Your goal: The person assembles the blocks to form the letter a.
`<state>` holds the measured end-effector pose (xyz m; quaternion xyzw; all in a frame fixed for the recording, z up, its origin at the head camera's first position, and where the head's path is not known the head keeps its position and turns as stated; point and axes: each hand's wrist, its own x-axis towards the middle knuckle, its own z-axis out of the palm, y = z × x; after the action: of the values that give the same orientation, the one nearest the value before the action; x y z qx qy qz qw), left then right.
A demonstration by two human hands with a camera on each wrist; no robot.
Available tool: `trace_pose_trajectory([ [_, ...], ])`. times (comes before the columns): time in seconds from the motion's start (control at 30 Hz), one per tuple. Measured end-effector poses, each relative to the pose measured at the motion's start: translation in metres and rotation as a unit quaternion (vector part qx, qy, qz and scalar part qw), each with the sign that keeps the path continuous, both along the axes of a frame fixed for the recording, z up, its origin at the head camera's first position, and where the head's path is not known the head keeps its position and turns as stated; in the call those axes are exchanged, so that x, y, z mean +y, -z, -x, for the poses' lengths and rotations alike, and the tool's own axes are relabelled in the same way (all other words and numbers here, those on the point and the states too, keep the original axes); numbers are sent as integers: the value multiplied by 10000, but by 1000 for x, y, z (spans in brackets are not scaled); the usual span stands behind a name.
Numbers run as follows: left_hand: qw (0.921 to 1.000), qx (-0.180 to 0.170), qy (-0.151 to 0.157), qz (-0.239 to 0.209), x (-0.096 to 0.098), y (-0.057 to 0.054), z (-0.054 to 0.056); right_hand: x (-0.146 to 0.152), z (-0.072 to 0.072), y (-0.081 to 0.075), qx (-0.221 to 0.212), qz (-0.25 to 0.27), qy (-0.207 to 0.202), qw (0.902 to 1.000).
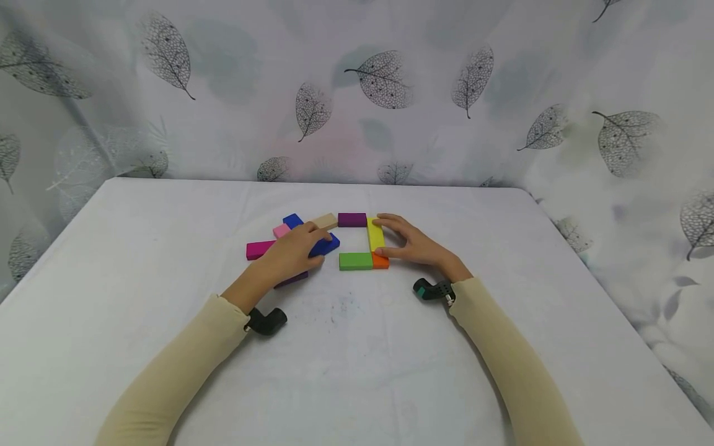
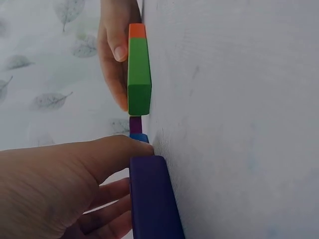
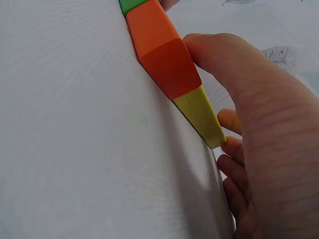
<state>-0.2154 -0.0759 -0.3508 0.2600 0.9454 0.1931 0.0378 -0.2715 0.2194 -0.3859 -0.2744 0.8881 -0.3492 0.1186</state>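
Note:
In the head view my left hand [image 1: 290, 251] lies over a group of coloured blocks, its fingers and thumb about a blue block [image 1: 328, 245]. A dark purple block [image 2: 154, 199] stands close beside that hand in the left wrist view. My right hand [image 1: 415, 243] spans a yellow block [image 1: 375, 234], fingertips at its far end and thumb at its near end by an orange block [image 3: 167, 55]. The orange block touches a green block [image 1: 356, 261] on its left. A purple block [image 1: 352, 220] meets the yellow block's far end, with a beige block [image 1: 326, 221] to its left.
Around the left hand lie a magenta block [image 1: 260, 250], a pink block [image 1: 281, 230] and a second blue block [image 1: 292, 220], partly hidden. A white cloth covers the table [image 1: 346, 371]. Behind it hangs a leaf-patterned curtain [image 1: 234, 124].

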Motion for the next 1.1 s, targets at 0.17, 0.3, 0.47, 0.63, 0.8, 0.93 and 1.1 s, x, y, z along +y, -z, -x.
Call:
trace_pose_trajectory([
  [0.17,10000,17,7,50,-1,0,0,0,1,0,36,6,-11,10000],
  [0.3,10000,-26,-4,41,-3,-1,0,0,1,0,46,-7,3,10000],
  [0.47,10000,-36,44,15,-5,-1,-2,0,1,1,16,25,1,10000],
  [0.63,9999,56,133,38,-8,-1,-5,0,2,2,-21,72,-4,10000],
  [0.8,9996,132,230,13,-11,0,-7,0,2,1,-47,99,-7,9999],
  [0.93,9996,148,255,-4,-12,1,-9,0,1,1,-43,100,-12,9999],
  [1.1,9997,158,211,16,-13,1,-12,0,2,2,-22,142,-29,9999],
])
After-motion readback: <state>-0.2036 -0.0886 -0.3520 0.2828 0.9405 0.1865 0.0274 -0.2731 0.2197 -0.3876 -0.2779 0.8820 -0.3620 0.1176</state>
